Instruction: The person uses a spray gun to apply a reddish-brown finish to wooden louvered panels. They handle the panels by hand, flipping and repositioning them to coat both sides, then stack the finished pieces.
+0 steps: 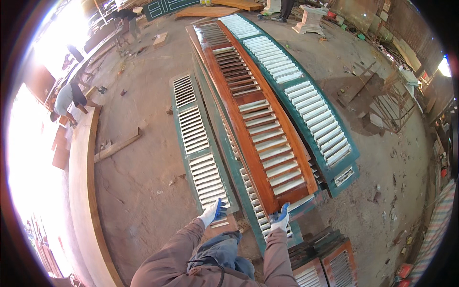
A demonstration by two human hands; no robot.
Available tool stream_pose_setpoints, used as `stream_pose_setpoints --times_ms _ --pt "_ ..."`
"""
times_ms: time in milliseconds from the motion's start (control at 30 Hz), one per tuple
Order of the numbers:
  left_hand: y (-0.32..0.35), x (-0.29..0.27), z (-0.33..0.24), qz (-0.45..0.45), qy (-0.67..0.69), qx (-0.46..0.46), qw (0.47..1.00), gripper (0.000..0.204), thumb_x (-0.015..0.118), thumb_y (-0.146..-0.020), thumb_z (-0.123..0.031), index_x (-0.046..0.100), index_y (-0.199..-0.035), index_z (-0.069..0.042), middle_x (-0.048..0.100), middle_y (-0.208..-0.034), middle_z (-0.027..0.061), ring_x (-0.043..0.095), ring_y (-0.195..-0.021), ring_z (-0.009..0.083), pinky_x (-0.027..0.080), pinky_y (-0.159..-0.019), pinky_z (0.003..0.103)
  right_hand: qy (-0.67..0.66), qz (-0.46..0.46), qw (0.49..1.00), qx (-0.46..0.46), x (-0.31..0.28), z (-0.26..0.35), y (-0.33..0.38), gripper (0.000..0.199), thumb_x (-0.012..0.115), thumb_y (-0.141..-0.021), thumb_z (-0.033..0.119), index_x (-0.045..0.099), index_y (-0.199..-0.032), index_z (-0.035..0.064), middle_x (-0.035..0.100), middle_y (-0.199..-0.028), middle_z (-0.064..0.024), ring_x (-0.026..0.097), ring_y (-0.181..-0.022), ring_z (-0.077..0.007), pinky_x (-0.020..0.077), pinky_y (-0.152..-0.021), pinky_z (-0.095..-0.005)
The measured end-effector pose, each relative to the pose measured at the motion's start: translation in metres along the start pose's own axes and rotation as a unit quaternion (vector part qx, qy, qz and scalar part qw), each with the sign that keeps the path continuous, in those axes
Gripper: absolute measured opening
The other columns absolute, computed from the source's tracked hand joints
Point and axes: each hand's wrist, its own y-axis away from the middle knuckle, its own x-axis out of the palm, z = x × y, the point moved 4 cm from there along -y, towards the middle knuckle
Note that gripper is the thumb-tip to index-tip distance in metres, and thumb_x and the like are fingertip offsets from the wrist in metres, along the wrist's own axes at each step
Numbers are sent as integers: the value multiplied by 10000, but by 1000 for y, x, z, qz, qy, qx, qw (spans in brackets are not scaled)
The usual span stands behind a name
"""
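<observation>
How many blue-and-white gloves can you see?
2: one on your left hand, by the narrow green shutter; one on your right hand, at the brown shutter's near end. Other people's hands are too small to judge.

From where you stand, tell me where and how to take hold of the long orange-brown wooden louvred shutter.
Grip the shutter by its plain, solid near-end rail, coming from the wearer's side, probably one hand toward each corner. That rail is unbroken, while rows of thin louvres fill most of the shutter's length; the blue-and-white-gloved right hand is at this end.
</observation>
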Motion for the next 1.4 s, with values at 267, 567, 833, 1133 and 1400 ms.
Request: stream_pose_setpoints --times_ms 267,567,833,1133,1400 --pt "-60 20 -47 36 106 1 994 703 370 -1027 -712 621 -1369 -151 703 -1264 105 715 -1024 309 562 -869 484 48 -33 994 90 -167 -31 96 736 610 -989 626 508 -1478 86 616 -1392 -112 627 -1223 -285 536 -1018 -455" --pt "-149 43 -162 75 279 34 957 771 373 -978 -776 653 -1283 -125 733 -1175 124 695 -1049 361 541 -943 575 -55 -123 991 3 -262 -30 254 774 539 -994 662 512 -1501 78 579 -1475 -110 571 -1315 -346 434 -1138 -512" --pt "-90 94 -82 30 244 59 968 364 476 -1025 -470 676 -1033 -167 722 -879 79 695 -820 346 577 -785 544 -154 -276 948 39 -451 -83 309 1105 428 -866 898 363 -1608 82 389 -1639 -113 324 -1515 -340 235 -1256 -488" --pt "-56 129 -25 83 249 -2 965 322 476 -1053 -442 661 -1061 -179 718 -919 65 695 -819 339 574 -785 553 -153 -285 946 9 -486 -96 316 921 355 -979 799 368 -1606 124 416 -1619 -72 382 -1475 -340 288 -1234 -509" --pt "-64 105 -61 116 233 73 963 308 483 -1051 -454 650 -1066 -196 700 -885 60 685 -778 323 570 -733 536 -133 -227 964 48 -465 -76 307 948 304 -964 835 290 -1647 176 297 -1691 -54 274 -1537 -335 199 -1273 -492"
